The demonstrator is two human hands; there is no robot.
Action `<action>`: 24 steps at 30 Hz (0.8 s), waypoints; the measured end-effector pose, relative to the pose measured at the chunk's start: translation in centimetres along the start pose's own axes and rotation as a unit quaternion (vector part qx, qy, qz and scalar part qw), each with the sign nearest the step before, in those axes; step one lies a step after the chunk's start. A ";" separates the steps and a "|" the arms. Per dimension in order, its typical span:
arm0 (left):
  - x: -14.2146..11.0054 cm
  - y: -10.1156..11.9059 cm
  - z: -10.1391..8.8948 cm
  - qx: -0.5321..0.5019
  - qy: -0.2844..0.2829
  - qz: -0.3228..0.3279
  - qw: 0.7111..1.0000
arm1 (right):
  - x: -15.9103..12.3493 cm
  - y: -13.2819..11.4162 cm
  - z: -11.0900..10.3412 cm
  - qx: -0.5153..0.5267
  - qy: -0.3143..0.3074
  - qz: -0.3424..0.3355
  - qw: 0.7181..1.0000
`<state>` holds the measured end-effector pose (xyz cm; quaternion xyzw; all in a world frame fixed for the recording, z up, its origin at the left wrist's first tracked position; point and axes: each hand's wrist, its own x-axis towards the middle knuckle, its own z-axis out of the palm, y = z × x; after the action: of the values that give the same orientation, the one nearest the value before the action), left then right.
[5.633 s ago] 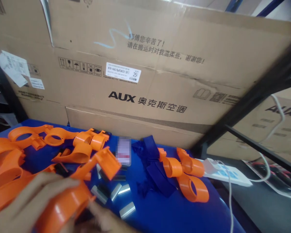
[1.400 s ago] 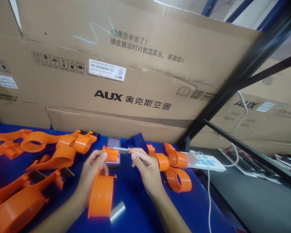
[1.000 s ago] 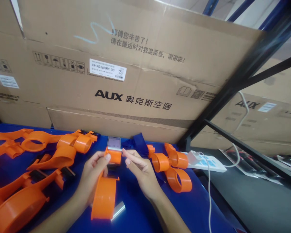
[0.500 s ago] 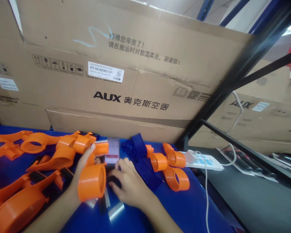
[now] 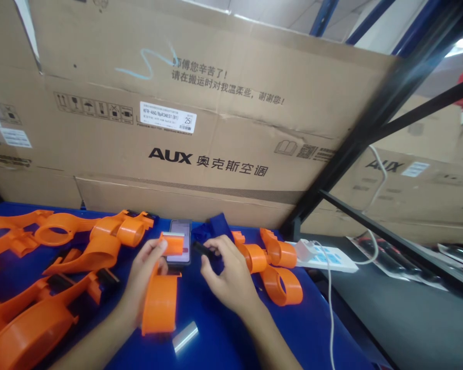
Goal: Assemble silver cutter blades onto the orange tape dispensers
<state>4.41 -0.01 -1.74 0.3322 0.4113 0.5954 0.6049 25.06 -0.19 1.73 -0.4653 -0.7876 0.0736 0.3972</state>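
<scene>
My left hand (image 5: 148,262) is closed around an orange plastic part with a wide ring (image 5: 160,303) at its lower end. At the part's upper end sits a small orange block (image 5: 174,245) with a silvery strip along its top. To the right, my right hand (image 5: 231,275) pinches a short black piece (image 5: 202,250), apart from the orange part. Behind the orange block lies a phone (image 5: 180,258) with its screen lit, partly covered. A short silvery metal piece (image 5: 185,337) lies on the blue table surface (image 5: 212,349) below my hands.
Several orange ringed parts (image 5: 104,241) with black pieces fill the left side. More orange ringed parts (image 5: 281,285) lie at right, beside dark blue fabric (image 5: 216,226). A white power strip (image 5: 332,259) with a cable is at the right edge. A large cardboard box (image 5: 224,128) stands behind.
My left hand has moved right with the orange part, its block now over the phone. My right hand has moved right and up with the black piece. Strips near my hands no longer show.
</scene>
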 end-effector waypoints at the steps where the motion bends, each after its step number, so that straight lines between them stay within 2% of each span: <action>1: -0.3 -0.2 0.2 0.026 -0.002 0.011 1.000 | 0.0 -0.1 0.0 0.021 0.024 -0.005 0.999; 6: -1.3 -1.1 1.0 0.066 -0.061 0.051 0.995 | -0.6 -1.1 1.2 0.057 0.062 -0.050 0.995; 10: -1.4 -1.5 1.0 0.104 -0.087 0.075 0.988 | -0.8 -1.2 1.9 0.055 0.074 -0.053 0.994; 14: -1.4 -1.5 1.0 0.103 -0.093 0.077 0.987 | -1.0 -1.1 2.0 0.082 0.051 -0.052 0.994; 16: -1.5 -1.4 1.1 0.085 -0.084 0.064 0.991 | -1.1 -1.2 2.1 0.099 0.030 -0.051 0.993; 20: -1.0 -1.2 0.8 0.019 -0.039 -0.017 0.999 | -1.1 -1.3 2.1 0.128 0.012 -0.039 0.991; 22: -0.4 -1.1 0.4 -0.005 -0.026 -0.046 0.999 | -0.8 -0.9 1.9 0.141 0.028 -0.024 0.989; 24: 0.1 -1.0 0.0 -0.029 -0.023 -0.063 0.997 | -0.5 -0.1 1.5 0.108 0.062 0.006 0.992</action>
<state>4.87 0.02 -2.62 0.3019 0.3996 0.5603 0.6598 24.04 -0.26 0.49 -0.4276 -0.7460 0.1317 0.4932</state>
